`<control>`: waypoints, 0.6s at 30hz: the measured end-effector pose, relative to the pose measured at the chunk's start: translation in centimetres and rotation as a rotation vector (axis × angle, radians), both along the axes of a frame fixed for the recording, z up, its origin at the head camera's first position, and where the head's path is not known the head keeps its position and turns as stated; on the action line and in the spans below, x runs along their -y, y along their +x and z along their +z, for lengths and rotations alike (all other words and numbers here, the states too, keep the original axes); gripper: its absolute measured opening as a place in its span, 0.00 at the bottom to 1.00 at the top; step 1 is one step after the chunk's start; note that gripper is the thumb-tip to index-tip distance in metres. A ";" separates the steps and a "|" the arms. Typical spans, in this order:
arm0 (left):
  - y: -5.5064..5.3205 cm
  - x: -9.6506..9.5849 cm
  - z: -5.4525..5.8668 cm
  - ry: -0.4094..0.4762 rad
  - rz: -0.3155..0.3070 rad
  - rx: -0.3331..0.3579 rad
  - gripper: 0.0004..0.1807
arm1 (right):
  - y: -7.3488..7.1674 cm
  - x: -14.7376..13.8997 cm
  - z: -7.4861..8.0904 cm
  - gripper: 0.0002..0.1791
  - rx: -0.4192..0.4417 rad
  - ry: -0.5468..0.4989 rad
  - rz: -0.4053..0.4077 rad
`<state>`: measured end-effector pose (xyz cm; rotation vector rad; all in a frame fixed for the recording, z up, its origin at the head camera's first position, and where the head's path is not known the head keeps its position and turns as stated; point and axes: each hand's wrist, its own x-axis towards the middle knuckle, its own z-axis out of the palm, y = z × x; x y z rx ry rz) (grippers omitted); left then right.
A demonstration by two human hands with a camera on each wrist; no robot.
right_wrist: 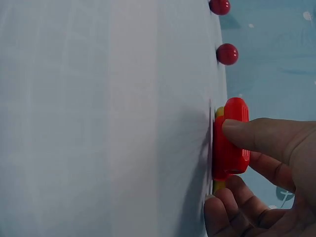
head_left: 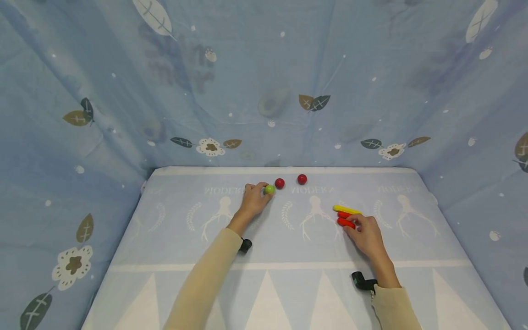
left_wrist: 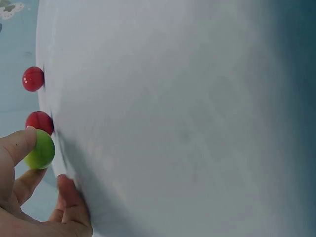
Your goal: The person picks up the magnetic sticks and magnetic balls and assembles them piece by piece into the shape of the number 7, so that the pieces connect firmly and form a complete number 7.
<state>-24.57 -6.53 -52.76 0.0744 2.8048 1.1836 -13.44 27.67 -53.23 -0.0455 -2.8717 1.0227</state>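
Note:
My left hand (head_left: pixel 252 200) pinches a small green ball (head_left: pixel 269 189) between thumb and fingertips near the table's far side. Just right of it sits a red ball (head_left: pixel 279 183), and a second red ball (head_left: pixel 302 179) lies farther right. On the right, my right hand (head_left: pixel 368 234) grips a short, rounded red plastic piece (head_left: pixel 345 222), ridged along its side, with the thumb pressed on it in the right wrist view. Behind it lie another red piece (head_left: pixel 343 214), partly hidden by the fingers, and a slim yellow stick (head_left: pixel 345 209).
A pale blue patterned cloth (head_left: pixel 264 247) covers the table. Blue printed curtains (head_left: pixel 255 82) rise behind it and along both sides. A black wrist camera (head_left: pixel 363 281) juts out at the right wrist, another black camera (head_left: pixel 245 245) at the left.

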 end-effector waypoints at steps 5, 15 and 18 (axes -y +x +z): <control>0.7 0.8 0.7 -0.010 -0.032 0.007 0.25 | 0.0 0.7 1.0 0.13 -0.029 -0.019 0.033; 3.7 2.5 1.9 -0.009 -0.113 -0.032 0.24 | -0.5 3.3 1.9 0.14 -0.055 -0.068 0.109; 4.8 3.0 2.0 -0.014 -0.122 -0.035 0.24 | -0.6 4.3 2.0 0.13 -0.045 -0.067 0.129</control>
